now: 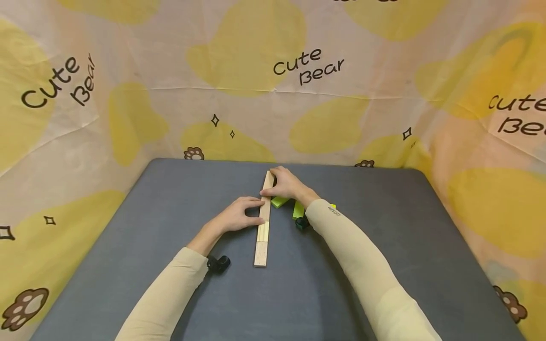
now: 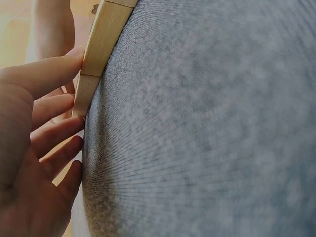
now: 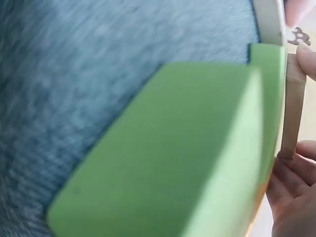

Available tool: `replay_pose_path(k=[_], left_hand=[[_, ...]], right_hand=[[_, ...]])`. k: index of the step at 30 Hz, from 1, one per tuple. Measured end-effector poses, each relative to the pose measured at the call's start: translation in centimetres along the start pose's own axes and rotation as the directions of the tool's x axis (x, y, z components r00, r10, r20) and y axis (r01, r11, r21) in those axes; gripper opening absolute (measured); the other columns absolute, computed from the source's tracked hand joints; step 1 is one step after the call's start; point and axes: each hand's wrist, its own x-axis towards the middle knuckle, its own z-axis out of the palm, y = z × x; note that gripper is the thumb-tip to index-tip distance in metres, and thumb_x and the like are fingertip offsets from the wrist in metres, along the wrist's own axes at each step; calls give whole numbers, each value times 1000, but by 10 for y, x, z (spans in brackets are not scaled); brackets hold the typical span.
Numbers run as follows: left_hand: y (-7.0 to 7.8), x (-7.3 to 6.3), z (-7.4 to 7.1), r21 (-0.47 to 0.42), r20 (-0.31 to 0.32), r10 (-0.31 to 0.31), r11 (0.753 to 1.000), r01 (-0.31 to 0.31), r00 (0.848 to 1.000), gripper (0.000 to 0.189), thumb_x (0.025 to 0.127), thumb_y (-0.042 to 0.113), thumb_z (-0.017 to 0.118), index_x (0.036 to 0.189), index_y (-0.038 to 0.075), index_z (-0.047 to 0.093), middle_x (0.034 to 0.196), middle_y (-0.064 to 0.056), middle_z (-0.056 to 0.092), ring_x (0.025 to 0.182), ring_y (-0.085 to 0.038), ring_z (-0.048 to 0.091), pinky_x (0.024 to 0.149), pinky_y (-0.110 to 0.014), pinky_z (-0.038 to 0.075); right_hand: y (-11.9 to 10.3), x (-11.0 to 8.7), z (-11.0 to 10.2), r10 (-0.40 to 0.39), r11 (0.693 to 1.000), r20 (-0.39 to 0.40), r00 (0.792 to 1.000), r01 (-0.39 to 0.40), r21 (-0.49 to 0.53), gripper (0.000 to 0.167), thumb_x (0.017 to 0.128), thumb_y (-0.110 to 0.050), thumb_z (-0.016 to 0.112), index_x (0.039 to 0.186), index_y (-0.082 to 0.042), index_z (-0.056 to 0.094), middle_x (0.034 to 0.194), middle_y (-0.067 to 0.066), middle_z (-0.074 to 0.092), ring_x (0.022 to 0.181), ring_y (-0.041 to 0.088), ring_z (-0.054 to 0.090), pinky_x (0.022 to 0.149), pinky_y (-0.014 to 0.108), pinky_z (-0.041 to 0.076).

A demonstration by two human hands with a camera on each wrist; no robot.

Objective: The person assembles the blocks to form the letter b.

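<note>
I see the left hand (image 1: 232,216) spread against a wooden row (image 1: 263,232), right hand (image 1: 288,183) pinching its far block (image 1: 268,180), near the worktop's (image 1: 170,199) back edge, wide margin leftward

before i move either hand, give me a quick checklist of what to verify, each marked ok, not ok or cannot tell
1. Far block held: ok, the right hand pinches it by its ends.
2. Left hand at the wooden row: ok, its thumb touches the row's left side.
3. Row alignment: ok, it looks roughly straight in the head view.
4. Far block flush against its neighbour: cannot tell, the right thumb covers that joint.
5. Green blocks clear of the right arm's space: not ok, they lie beside and partly beneath the right hand and sleeve.
</note>
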Motion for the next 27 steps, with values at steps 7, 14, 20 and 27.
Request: replay_pose_path(k=[7, 14, 20, 27], left_hand=[[2, 0, 1, 8, 8, 1, 1000, -1, 1000, 65, 93, 41, 75, 147, 10, 56, 151, -14, 50, 143, -37, 40, 115, -54, 34], [3, 0, 0, 7, 5, -2, 1000, 2, 1000, 65, 93, 39, 75, 147, 9, 56, 150, -15, 51, 141, -37, 41, 114, -54, 35], [2, 0, -1, 5, 1, 5, 1000, -5, 1000, 65, 93, 38, 75, 147, 8, 56, 150, -15, 51, 141, -37, 41, 114, -54, 35], [1, 1, 1, 16, -2, 4, 1000, -4, 1000, 65, 93, 38, 75, 147, 8, 56, 149, -15, 52, 141, -36, 42, 114, -53, 35]], right_hand=[[7, 2, 5, 4, 1000, 20, 1000, -4, 0, 95, 87, -58, 74, 156, -4, 38, 157, 16, 39, 144, 32, 38, 114, 48, 37], [6, 5, 5, -38, 999, 60, 997, 40, -34, 84, 94, -53, 68, 156, -4, 39, 158, 15, 41, 147, 33, 35, 117, 48, 32], [3, 5, 1, -58, 997, 105, 993, 64, -51, 81, 98, -49, 65, 157, -3, 35, 160, 15, 37, 149, 32, 32, 120, 46, 29], [4, 5, 0, -48, 998, 133, 990, 53, -40, 83, 98, -50, 64, 159, -3, 31, 163, 15, 32, 151, 31, 28, 120, 47, 28]])
